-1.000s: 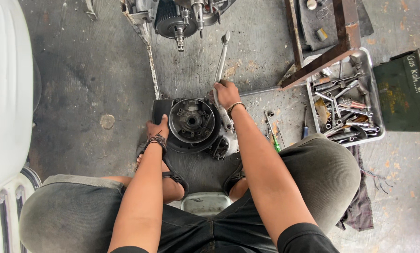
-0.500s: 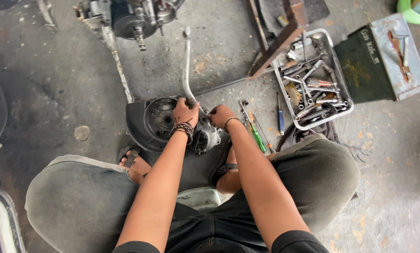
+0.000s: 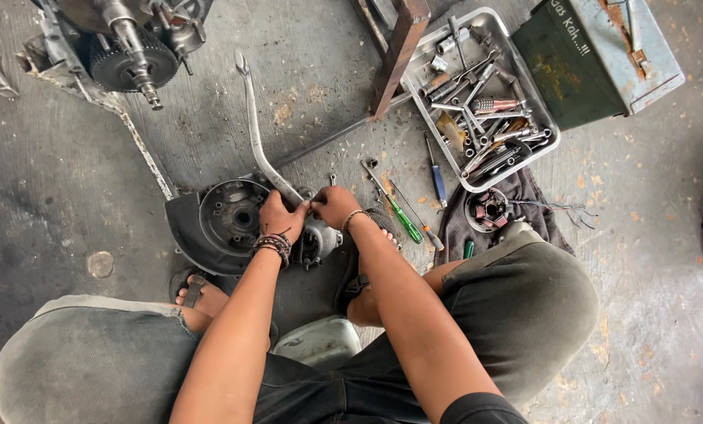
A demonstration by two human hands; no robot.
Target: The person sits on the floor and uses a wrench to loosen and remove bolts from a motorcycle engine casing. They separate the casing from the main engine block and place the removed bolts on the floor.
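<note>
Head view, looking down at the concrete floor (image 3: 69,196). Green metal box (image 3: 595,55) top right, rectangular, lid up, pale handwriting on the dark green side; it sits just right of the tool tray.

Metal tray (image 3: 551,141), grey, rectangular, angled: full of sockets, spanners, loose bits, all jumbled. Below it a dark rag (image 3: 524,200) with a round stator coil (image 3: 486,210) on top, thin wires trailing right.

Engine case (image 3: 226,224) lies on the floor between the person's feet, round open housing facing up. Long curved kick lever (image 3: 255,126) rises from it toward the top of frame.

Left hand (image 3: 279,218) is curled on the case at the lever's base, beaded bands on the wrist. Right hand (image 3: 335,206) is just beside it, fingertips touching the left's, both pinching at something small at the lever root. Can't tell what the part is; fingers cover it.

Around: green-handled screwdriver (image 3: 398,213) and a blue-handled screwdriver (image 3: 438,177) on the floor right of the hands, between case and tray. Second engine block (image 3: 127,47) with gear and shaft top left, well apart. Rusty steel frame leg (image 3: 398,51) crosses top centre, partly over the tray's left end. White plastic container (image 3: 320,341) under the knees. Person is squatting, sandals on.
</note>
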